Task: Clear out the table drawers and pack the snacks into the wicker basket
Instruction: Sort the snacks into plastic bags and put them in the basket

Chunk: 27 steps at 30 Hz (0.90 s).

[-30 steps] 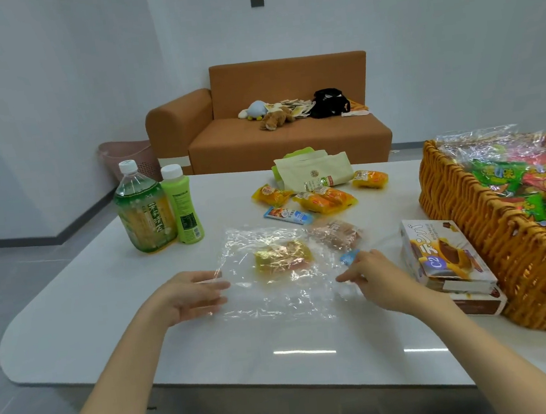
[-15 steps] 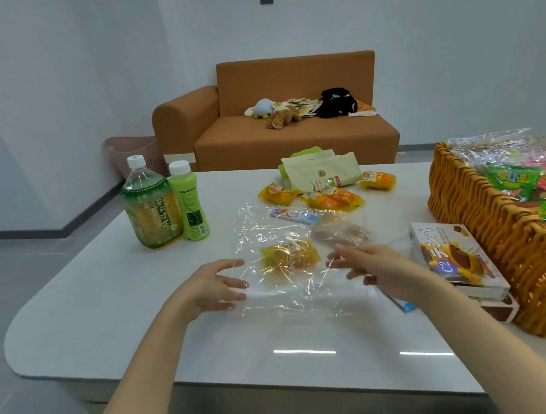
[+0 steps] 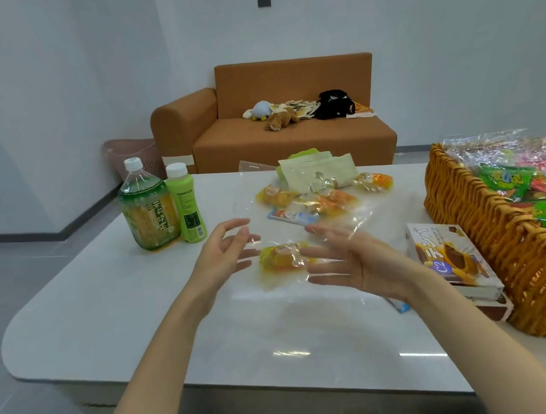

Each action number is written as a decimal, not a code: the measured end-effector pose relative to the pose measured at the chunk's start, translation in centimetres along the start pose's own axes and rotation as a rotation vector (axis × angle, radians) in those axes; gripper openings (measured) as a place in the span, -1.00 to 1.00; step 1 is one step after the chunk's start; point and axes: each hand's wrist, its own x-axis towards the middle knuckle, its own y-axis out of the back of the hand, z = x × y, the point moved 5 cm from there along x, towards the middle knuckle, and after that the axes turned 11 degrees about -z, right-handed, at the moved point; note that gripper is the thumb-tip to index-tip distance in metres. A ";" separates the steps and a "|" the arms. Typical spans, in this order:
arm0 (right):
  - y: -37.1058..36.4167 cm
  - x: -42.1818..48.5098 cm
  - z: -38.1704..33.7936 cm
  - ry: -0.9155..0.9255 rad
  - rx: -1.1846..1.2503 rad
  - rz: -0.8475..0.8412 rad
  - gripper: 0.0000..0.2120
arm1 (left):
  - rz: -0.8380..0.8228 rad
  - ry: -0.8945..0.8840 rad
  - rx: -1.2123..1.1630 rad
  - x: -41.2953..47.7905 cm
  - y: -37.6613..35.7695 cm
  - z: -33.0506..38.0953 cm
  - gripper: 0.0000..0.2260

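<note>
Wicker basket [image 3: 468, 220] stands at the right edge of the surface [image 3: 107, 308], already holding a heap of green and red packets [image 3: 504, 179] under crinkled clear wrap. I judge the packing part-done, perhaps half.

Much remains outside it:
- a box [image 3: 448, 255] lying on a second box, touching the basket's near wall
- several orange snacks [image 3: 314, 199] and a blue packet [image 3: 291, 216] in the middle of the surface
- a pale green pouch [image 3: 314, 168] behind them
- two bottles [image 3: 148, 206] upright and side by side on the left
- a blue scrap [image 3: 401, 306] peeping out beneath the right forearm

The item being handled is a clear bag [image 3: 343, 219] with one yellow snack [image 3: 282, 256] inside, raised off the surface between both hands, well apart from the basket. The left hand [image 3: 223, 256] has its fingers spread and loosely bent, tips at the film's left edge. The right hand [image 3: 347, 256] is spread flat, palm turned inward, against the film. I see no firm pinch from either, though the transparent plastic makes contact hard to read.

The drawers are out of sight, so whether they have been emptied cannot be told. The step appears to be readying this bag before it goes in the basket.
</note>
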 end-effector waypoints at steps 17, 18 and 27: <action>-1.4 1.5 1.2 0.074 -0.522 0.101 -0.31 | -0.047 0.023 0.055 -0.5 -1.6 0.5 -0.79; -1.3 1.5 1.2 0.094 -0.541 0.124 -0.23 | -0.057 0.024 0.055 -0.5 -1.7 0.5 -0.78; -4.3 -0.4 0.1 -0.021 -0.294 0.147 -0.39 | -0.213 0.147 0.013 -0.2 -2.8 -0.1 -0.22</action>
